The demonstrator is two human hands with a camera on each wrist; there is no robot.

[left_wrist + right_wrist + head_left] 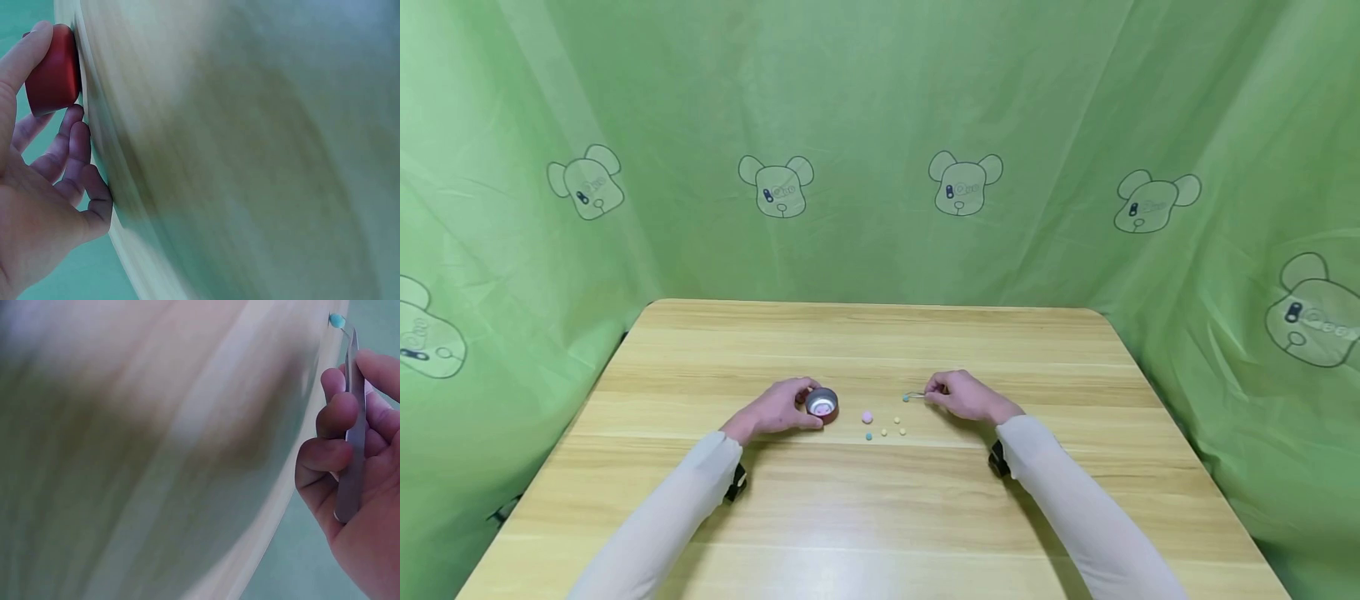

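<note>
My left hand holds a small round red tin on the table, thumb on one side and fingers on the other. Its top is uncovered, and something pink shows on the silvery bottom in the head view. In my right hand is a pair of metal tweezers, gripped between thumb and fingers. The tweezers' tips are at a small blue ball; whether they pinch it I cannot tell. Between the hands lie a larger pink ball, another blue ball and several pale yellow balls.
The wooden table stretches around the hands to its rounded far corners. Green curtains with printed bear heads hang behind and on both sides. A dark strap device sits at each wrist.
</note>
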